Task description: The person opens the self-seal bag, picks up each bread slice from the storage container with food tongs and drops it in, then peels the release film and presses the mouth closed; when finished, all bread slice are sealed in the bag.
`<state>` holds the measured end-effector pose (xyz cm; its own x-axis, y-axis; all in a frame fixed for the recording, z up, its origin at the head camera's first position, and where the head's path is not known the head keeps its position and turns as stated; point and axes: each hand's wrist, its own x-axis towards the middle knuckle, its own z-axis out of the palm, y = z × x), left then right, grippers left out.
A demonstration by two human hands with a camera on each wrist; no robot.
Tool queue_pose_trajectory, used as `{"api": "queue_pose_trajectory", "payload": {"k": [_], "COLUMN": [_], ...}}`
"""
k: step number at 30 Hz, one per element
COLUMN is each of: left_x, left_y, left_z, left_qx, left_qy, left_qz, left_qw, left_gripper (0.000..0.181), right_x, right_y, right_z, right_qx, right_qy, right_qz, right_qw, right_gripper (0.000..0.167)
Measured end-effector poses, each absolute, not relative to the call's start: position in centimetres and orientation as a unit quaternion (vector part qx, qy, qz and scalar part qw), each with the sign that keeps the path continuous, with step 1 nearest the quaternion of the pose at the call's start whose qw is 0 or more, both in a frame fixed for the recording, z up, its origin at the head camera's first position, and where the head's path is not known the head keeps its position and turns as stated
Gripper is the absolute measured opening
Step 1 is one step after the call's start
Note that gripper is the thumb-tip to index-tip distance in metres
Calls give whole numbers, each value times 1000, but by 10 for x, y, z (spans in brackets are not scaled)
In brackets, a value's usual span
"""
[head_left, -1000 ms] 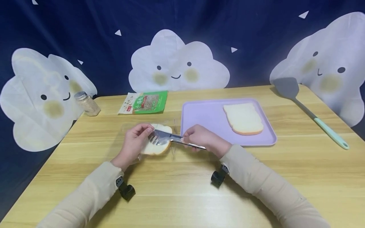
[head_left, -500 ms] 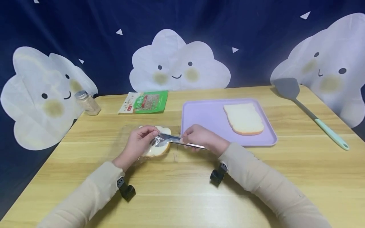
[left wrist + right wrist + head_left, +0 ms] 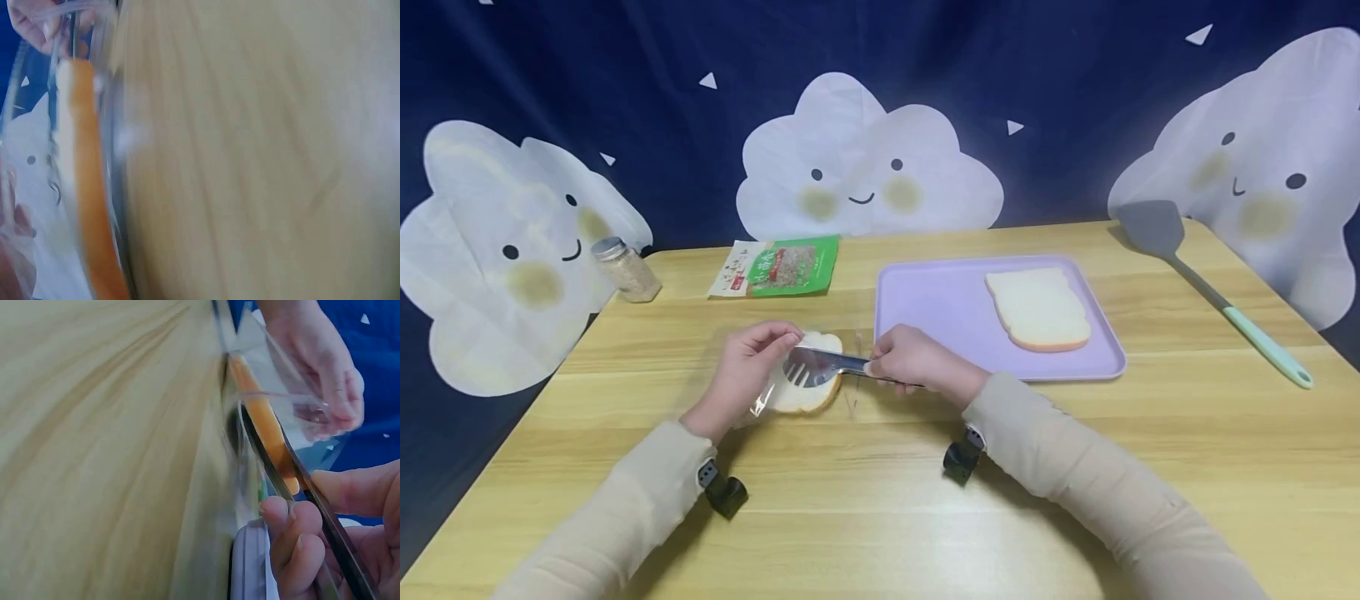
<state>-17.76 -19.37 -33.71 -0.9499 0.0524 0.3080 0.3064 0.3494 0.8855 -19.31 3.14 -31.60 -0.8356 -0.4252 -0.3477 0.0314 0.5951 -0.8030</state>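
I see a little jar (image 3: 634,275) with a grey lid (image 3: 608,247) near the back left corner of the worktop (image 3: 880,517). It has pale brown bits in it. A green and white packet (image 3: 778,268) lies flat by the back edge, left of the middle. A big spatula (image 3: 1198,282) lies near the right edge, with its grey blade (image 3: 1152,227) by the back right corner and its mint green handle (image 3: 1266,345) pointing toward the front. Past the back edge hangs a dark blue cloth (image 3: 1052,50) with smiling white clouds (image 3: 857,137) and small white triangles (image 3: 1015,127).

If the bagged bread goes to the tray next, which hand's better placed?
Right, I'd say: the right hand holds tongs that straddle the bread slice, and it is nearer the purple tray. The left hand pinches the clear bag.
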Motion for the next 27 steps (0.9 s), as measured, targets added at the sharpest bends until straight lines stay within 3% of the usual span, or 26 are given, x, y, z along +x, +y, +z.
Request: {"api": "queue_pose_trajectory", "payload": {"k": [12, 23, 27], "left_x": [-180, -171, -169], "left_y": [-182, -191, -193], "left_z": [-334, -338, -338], "left_qx": [-106, -118, -117], "left_qy": [-809, -806, -805], "left_qz": [-563, -561, -567], "left_qw": [128, 146, 129], "left_gripper": [14, 9, 11], "right_x": [-192, -200, -200], "right_y": [29, 35, 31], "right_z": [-309, -322, -323], "right_qx": [-129, -121, -119], "right_qy": [849, 803, 804], "right_qz": [-440, -499, -499], "right_qw": [264, 301, 302], "right_gripper": [12, 18, 17]}}
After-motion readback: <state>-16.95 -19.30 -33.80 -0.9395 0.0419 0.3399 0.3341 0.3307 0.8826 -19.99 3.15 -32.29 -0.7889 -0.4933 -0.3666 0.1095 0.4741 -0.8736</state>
